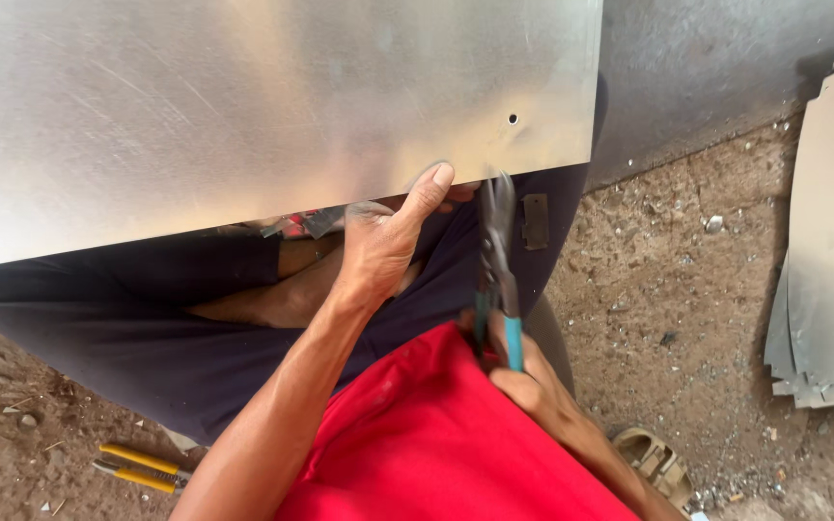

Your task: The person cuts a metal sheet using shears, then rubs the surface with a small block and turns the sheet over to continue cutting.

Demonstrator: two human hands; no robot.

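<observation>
Fingers of left hand [378, 246] clamped on lower edge of large flat silver sheet-metal panel [243, 106], thumb on top face. Right hand [533, 386] clenched round teal handles of grey metal snips [496, 260]; blades at panel edge, just beside left thumb. Panel rests across lap. Yellow-handled pliers [137, 467] on dirt floor [668, 289]; stacked metal sheets [832, 251] at right.

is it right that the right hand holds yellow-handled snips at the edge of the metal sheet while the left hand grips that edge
Not quite: the snips in the right hand have blue handles, as the head view shows. The yellow-handled tool lies on the ground. The left hand does grip the edge of the metal sheet.
</observation>
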